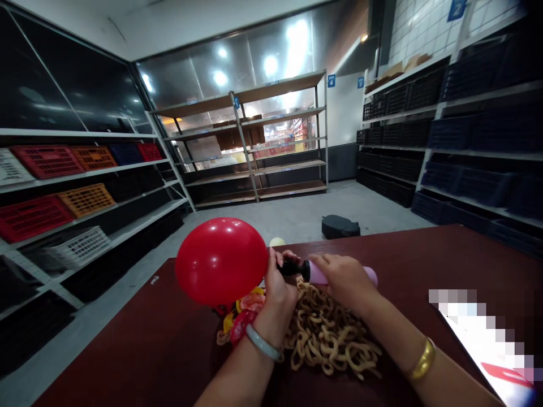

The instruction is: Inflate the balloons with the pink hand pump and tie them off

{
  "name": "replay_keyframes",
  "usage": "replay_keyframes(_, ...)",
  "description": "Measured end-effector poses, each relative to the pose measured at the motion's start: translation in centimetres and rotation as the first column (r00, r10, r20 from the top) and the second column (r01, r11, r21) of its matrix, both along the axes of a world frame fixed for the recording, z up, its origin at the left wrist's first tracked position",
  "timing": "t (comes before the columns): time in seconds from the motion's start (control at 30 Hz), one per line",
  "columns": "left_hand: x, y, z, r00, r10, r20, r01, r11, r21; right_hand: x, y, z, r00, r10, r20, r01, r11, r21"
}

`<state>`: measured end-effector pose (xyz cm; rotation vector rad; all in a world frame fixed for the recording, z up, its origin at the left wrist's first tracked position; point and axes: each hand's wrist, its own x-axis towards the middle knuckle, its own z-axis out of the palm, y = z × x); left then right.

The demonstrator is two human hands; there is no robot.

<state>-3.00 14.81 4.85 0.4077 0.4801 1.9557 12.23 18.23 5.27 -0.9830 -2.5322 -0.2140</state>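
Observation:
A large red balloon (221, 261), inflated, sits at the black nozzle end of a hand pump with a pink barrel (318, 273). My left hand (280, 285) is closed around the balloon's neck and the pump's black end; the exact grip of its fingers is partly hidden. The pink barrel is wrapped by my right hand (345, 280). Beneath both hands lies a heap of tan, ring-like curled pieces (326, 333). Beside my left wrist are colourful flat packets or limp balloons (248, 311), partly covered by the forearm.
The dark red table (127, 345) carries a pixelated white sheet (487, 345) at the right. On the floor beyond is a dark bag-like object (340, 226). Shelves with crates (46, 160) stand left, dark crates (394, 133) right, and a metal rack (254, 164) at the back.

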Motion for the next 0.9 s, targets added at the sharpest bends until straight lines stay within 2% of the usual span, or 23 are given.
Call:
replay_keyframes(0.2, -0.7, -0.3, 0.4, 1.0, -0.007, -0.006, 0.007, 1.0, -0.023, -0.7, -0.8, -0.1, 0.991, 0.125, -0.054, -0.124, 0.992, 0.03)
replay_keyframes(0.4, -1.5, -0.3, 0.8, 0.998, 0.015, -0.059, -0.016, 1.0, -0.015, -0.7, -0.8, 0.0, 0.989, 0.126, -0.071, -0.125, 0.992, 0.022)
replay_keyframes(0.53, -2.1, -0.2, 1.1, 0.999, 0.026, -0.038, -0.028, 0.999, -0.037, -0.7, -0.8, 0.1, 0.987, 0.139, -0.084, -0.14, 0.99, 0.001)
replay_keyframes(0.77, -3.4, 0.3, 1.3, 0.988, 0.149, -0.05, -0.155, 0.978, -0.136, -1.1, -0.6, -0.1, 0.987, 0.141, -0.076, -0.147, 0.986, -0.075)
replay_keyframes(0.9, -3.6, 1.0, 0.3, 0.934, 0.292, -0.206, -0.317, 0.943, -0.1, -1.3, -0.7, 0.2, 0.982, 0.159, -0.104, -0.176, 0.968, -0.179)
